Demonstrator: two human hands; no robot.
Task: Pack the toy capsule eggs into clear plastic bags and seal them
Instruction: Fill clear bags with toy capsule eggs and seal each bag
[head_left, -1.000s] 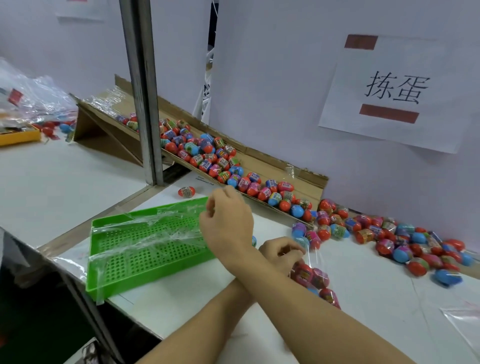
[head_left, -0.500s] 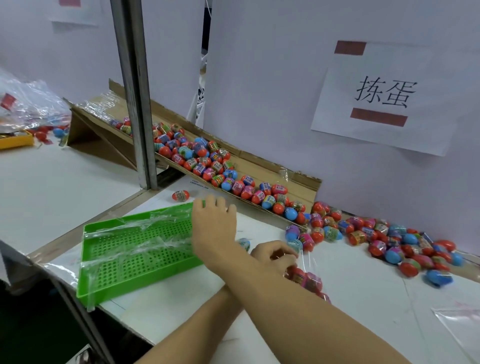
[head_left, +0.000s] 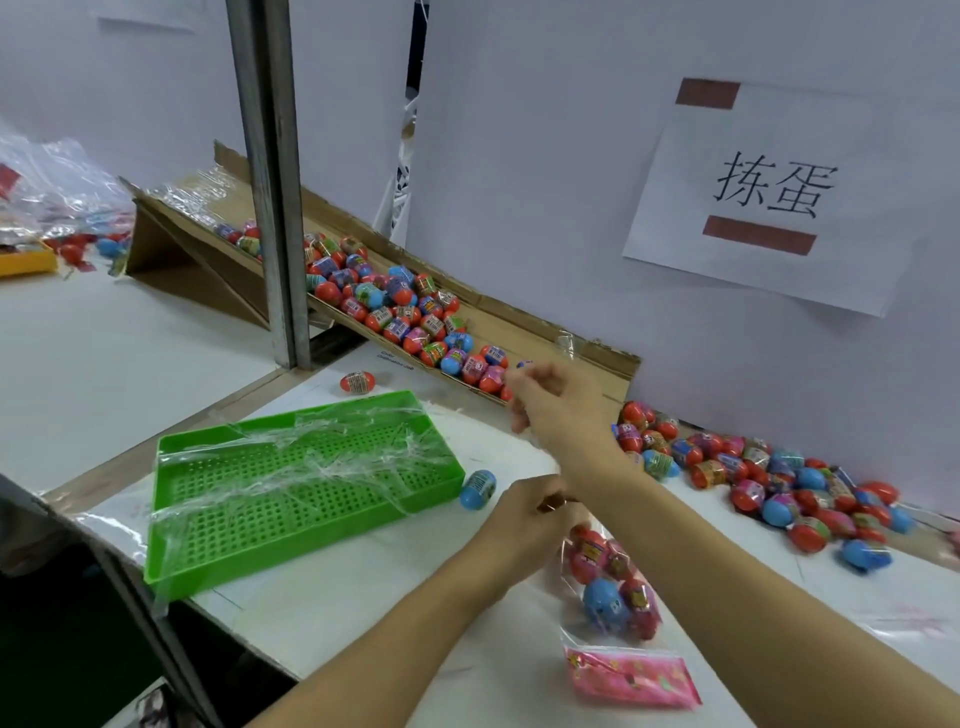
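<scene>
- My left hand (head_left: 524, 512) sits low on the table (head_left: 322, 597), fingers curled & pinching the top of the clear bag (head_left: 613, 587).
- Bag lies flat w/ red & blue capsule eggs (head_left: 605, 597) inside, pink header card (head_left: 631, 680) at its near end.
- My right hand (head_left: 558, 410) is up over the low end of the cardboard chute (head_left: 519, 322), arm crossing above the left wrist. Fingers bent & close together – motion blur, can't tell if they've got an egg.
- Chute eggs (head_left: 405, 312) packed in a sloping row along the wall; bigger loose pile (head_left: 769, 483) spread on the table to the right.
- Green perforated tray (head_left: 291, 499) w/ crumpled clear film on it, left of my hands.
- One blue egg (head_left: 478, 488) touching the tray's right corner; one red egg (head_left: 357, 382) just behind the tray.
</scene>
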